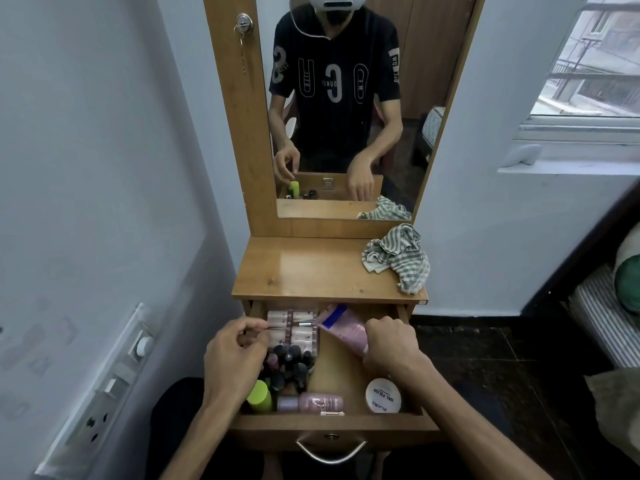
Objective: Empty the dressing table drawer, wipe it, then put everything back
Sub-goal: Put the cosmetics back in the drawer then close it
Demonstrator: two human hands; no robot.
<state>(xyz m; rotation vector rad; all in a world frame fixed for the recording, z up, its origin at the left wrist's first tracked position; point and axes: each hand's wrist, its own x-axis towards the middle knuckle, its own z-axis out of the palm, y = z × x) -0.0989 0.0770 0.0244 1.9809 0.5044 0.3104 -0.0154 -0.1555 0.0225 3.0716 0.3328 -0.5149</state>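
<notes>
The wooden drawer point(332, 422) of the dressing table stands pulled open. Inside lie small white bottles point(294, 327) at the back left, dark nail polish bottles point(294, 365) in the middle left, a green bottle point(259, 395), a pink bottle point(320, 402) lying at the front and a round white nail polish remover tub point(383, 396). My left hand point(235, 355) pinches a thin stick-like tool point(291, 325) over the white bottles. My right hand point(391, 344) grips the lower end of a pink tube point(344, 329) lying slantwise at the back right.
A striped green-and-white cloth point(398, 258) lies crumpled on the right of the tabletop point(311, 268). A mirror point(346, 105) rises behind. A wall with a switch panel point(104, 386) is close on the left; a bed point(606, 313) and a window are to the right.
</notes>
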